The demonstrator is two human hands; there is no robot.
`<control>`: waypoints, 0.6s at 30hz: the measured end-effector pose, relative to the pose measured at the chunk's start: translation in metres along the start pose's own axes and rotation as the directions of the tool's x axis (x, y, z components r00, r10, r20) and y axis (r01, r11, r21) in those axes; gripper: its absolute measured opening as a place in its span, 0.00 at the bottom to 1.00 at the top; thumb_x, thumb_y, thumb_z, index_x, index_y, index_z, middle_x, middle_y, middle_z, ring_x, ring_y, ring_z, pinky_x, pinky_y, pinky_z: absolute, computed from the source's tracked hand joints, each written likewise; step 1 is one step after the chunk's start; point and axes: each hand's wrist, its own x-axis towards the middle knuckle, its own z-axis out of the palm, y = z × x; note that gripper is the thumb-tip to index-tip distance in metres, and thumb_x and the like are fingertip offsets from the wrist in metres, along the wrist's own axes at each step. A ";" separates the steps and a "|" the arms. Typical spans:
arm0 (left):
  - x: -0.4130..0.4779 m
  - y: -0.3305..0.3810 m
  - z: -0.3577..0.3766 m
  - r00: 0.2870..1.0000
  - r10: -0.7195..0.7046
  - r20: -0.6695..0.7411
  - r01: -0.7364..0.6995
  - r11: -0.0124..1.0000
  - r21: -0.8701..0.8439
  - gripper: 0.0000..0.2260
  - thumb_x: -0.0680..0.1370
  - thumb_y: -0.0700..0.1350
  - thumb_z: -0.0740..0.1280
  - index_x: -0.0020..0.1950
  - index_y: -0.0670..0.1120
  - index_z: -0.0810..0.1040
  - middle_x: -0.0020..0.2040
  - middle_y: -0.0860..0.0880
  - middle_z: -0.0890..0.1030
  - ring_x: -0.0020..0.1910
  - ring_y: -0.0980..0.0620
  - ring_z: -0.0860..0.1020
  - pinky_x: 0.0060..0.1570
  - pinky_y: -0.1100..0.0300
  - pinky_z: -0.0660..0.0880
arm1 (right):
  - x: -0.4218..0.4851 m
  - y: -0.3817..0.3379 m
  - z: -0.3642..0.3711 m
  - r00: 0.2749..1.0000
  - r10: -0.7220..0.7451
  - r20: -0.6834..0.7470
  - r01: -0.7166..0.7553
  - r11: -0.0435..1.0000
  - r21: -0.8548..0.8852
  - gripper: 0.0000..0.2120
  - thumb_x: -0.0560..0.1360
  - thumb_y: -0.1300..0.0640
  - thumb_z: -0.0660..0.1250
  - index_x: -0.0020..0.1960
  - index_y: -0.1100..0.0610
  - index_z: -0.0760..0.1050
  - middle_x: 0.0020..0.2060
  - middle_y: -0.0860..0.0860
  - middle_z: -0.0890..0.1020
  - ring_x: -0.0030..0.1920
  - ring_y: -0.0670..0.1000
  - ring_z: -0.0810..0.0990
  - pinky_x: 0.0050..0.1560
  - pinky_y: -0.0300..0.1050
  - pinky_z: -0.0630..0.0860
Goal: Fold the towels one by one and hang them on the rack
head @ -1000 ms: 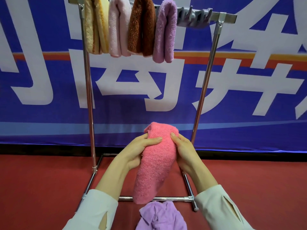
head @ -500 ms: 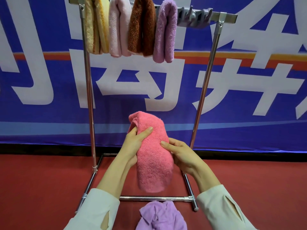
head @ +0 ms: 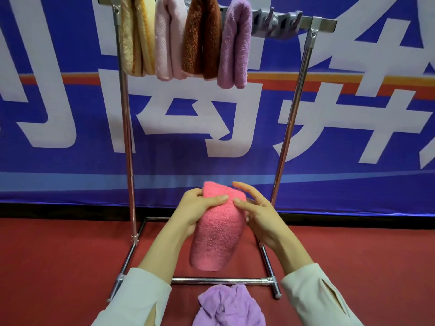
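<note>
Left hand (head: 197, 212) grips pink towel (head: 216, 238), thumb across front; right hand (head: 261, 217) splayed, thumb seemingly touching.

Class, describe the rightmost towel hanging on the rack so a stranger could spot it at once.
Find the metal rack before the blue banner. On its top bar, the lilac towel hangs last on the right, beside the brown towel, with bare hooks beyond it.

From the pink towel (head: 216, 231), the way up to 12 o'clock is open between the rack's left upright (head: 127, 137) and right upright (head: 289, 125). On the top bar (head: 328, 22), four hung towels (head: 202, 38) crowd 11 to 12 o'clock. The stretch at 1 o'clock is bare save for grey hooks (head: 275, 22). At 6 o'clock lie the base crossbar (head: 216, 281) and a crumpled lilac towel (head: 228, 307).
</note>
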 end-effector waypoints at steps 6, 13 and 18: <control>-0.001 0.001 -0.002 0.993 0.105 0.051 -0.106 0.994 0.004 0.34 0.69 0.32 0.74 0.67 0.55 0.63 0.53 0.45 0.84 0.52 0.47 0.82 0.48 0.56 0.77 | 0.000 -0.007 -0.003 0.997 -0.053 -0.047 0.053 0.998 0.013 0.25 0.69 0.69 0.72 0.63 0.53 0.77 0.59 0.59 0.81 0.57 0.57 0.81 0.56 0.51 0.80; -0.001 0.004 -0.001 0.954 0.276 0.118 -0.296 0.931 0.214 0.28 0.68 0.32 0.75 0.62 0.56 0.76 0.57 0.43 0.80 0.54 0.47 0.80 0.55 0.56 0.78 | 0.004 -0.008 -0.005 0.986 -0.137 -0.096 0.073 0.867 -0.492 0.32 0.62 0.66 0.79 0.63 0.53 0.74 0.57 0.54 0.80 0.58 0.54 0.80 0.60 0.54 0.78; -0.002 0.006 -0.003 0.938 0.322 0.129 -0.347 0.873 0.342 0.36 0.67 0.37 0.77 0.68 0.59 0.68 0.55 0.43 0.78 0.52 0.46 0.81 0.54 0.51 0.79 | 0.000 -0.013 -0.006 0.973 -0.203 -0.107 0.065 0.692 -0.719 0.22 0.63 0.54 0.80 0.55 0.52 0.78 0.49 0.50 0.82 0.50 0.51 0.81 0.52 0.50 0.79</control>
